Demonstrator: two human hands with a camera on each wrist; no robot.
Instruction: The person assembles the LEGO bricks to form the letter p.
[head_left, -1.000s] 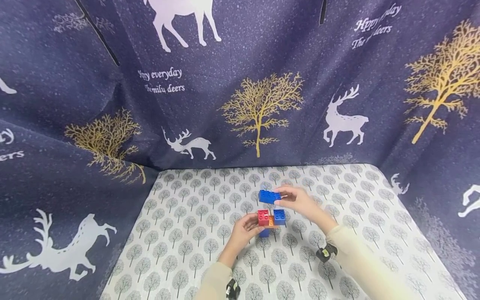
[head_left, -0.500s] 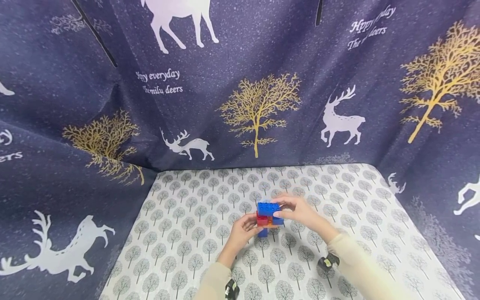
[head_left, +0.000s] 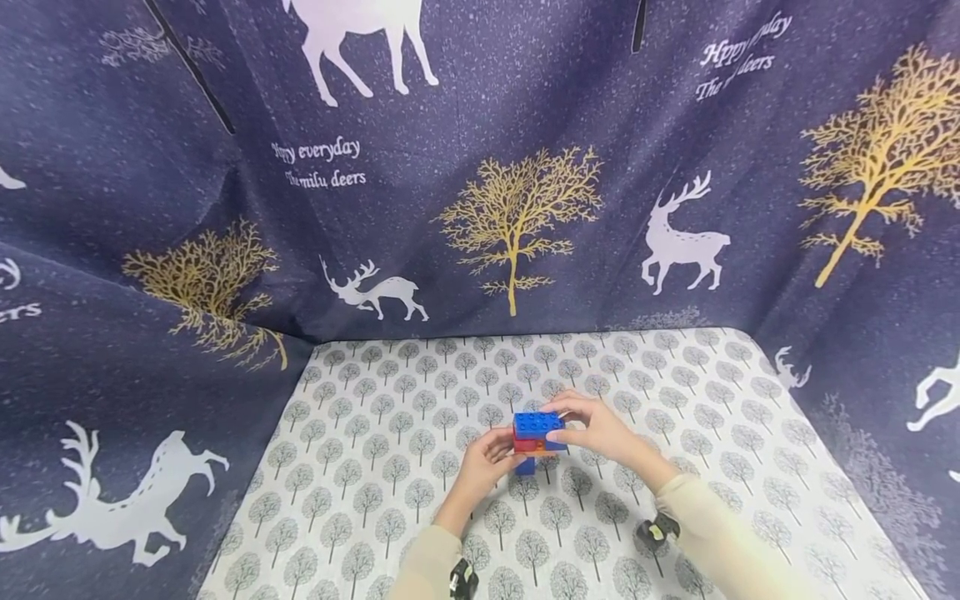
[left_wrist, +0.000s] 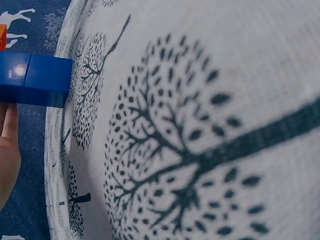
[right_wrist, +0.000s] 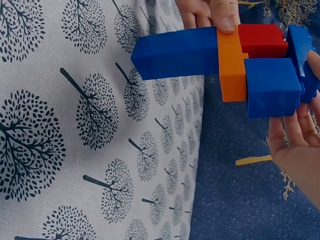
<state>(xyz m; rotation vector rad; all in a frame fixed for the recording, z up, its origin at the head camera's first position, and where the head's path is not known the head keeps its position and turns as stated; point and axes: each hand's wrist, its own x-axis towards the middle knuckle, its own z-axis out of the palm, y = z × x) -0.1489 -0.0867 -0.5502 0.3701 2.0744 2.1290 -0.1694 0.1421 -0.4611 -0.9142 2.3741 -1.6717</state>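
Observation:
My left hand (head_left: 483,462) grips the brick build from the left, its thumb against the orange brick (right_wrist: 230,65). Below that brick extends a blue column (right_wrist: 180,52). A red brick (right_wrist: 262,40) and a square blue brick (right_wrist: 272,87) sit side by side on the orange one. Across their tops lies a long blue brick (head_left: 534,423), pinched at its right end by my right hand (head_left: 596,425). In the right wrist view a narrow gap shows between the long brick and the square blue one. The left wrist view catches only the column (left_wrist: 40,80) and part of a hand.
A white cloth with grey tree prints (head_left: 360,500) covers the table. Dark blue curtains (head_left: 480,100) with deer and gold trees hang behind and on both sides. Black wrist cameras (head_left: 658,530) sit at the sleeves.
My right hand has brought the long blue brick down from above and behind onto the red and square blue bricks. My left hand has kept its grip on the build.

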